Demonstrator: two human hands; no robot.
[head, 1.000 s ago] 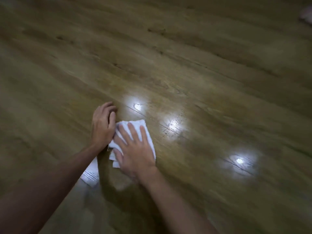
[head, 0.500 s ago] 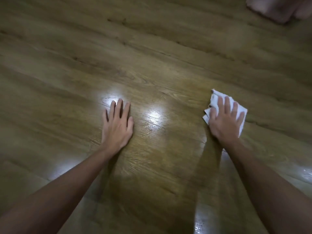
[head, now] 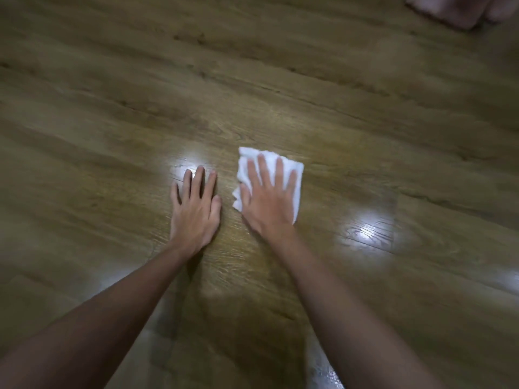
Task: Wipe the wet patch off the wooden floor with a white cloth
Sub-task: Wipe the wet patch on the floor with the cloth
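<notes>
The right hand (head: 269, 200) is pressing flat, fingers spread, on the white cloth (head: 295, 175) lying on the wooden floor (head: 309, 80); the left hand (head: 195, 209) is resting open beside it. The cloth is probably soft and light, best held under the palm.

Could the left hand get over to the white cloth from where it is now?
Probably yes. The left hand lies flat on the floor beside the cloth, with only bare wood between. The right hand covers most of the cloth, leaving its near-left edge exposed.
</notes>
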